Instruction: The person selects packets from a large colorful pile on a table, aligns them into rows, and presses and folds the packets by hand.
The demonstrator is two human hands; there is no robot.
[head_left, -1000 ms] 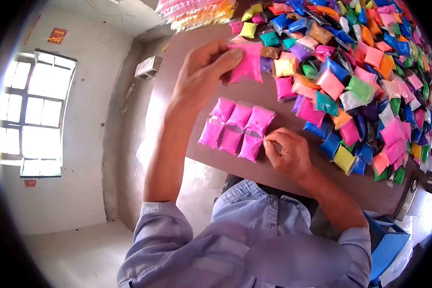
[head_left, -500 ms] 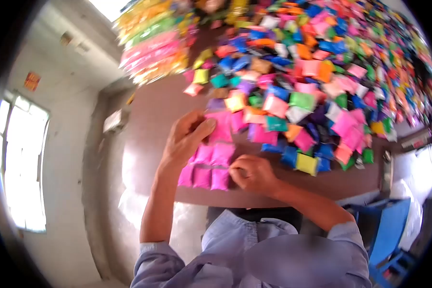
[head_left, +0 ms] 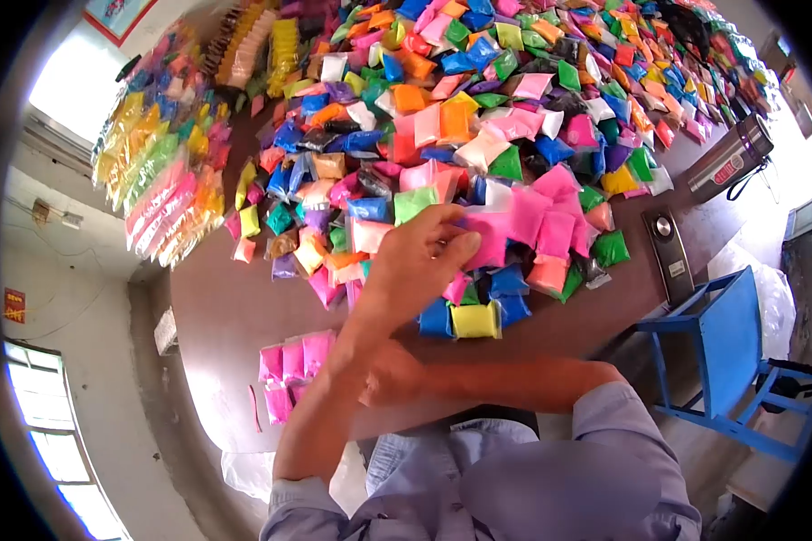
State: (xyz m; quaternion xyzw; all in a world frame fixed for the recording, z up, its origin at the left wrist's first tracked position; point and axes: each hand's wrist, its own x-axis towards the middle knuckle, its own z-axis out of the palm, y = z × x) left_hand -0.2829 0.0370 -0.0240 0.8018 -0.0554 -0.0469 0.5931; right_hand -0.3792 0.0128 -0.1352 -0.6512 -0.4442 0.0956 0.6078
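Note:
My left hand (head_left: 424,257) is over the near part of the heap, with thumb and fingers closed on the edge of a pink packet (head_left: 487,239). Other pink packets (head_left: 555,216) lie just right of it. Lower down, my right hand (head_left: 392,374) is partly behind my left forearm; its fingers are blurred and mostly hidden. To its left, pink packets (head_left: 293,359) lie side by side in two rows on the brown table (head_left: 216,316), some covered by my left arm.
A large heap of coloured packets (head_left: 424,122) spreads across the table. Bagged bundles (head_left: 167,194) stand at the left. A metal flask (head_left: 731,158) and a flat silver-black device (head_left: 668,252) are at the right, near a blue stool (head_left: 726,347).
The view has swung right. My left hand has moved with its pink packet from above the rows to the heap. My right hand has gone from the rows' right side to behind my left forearm.

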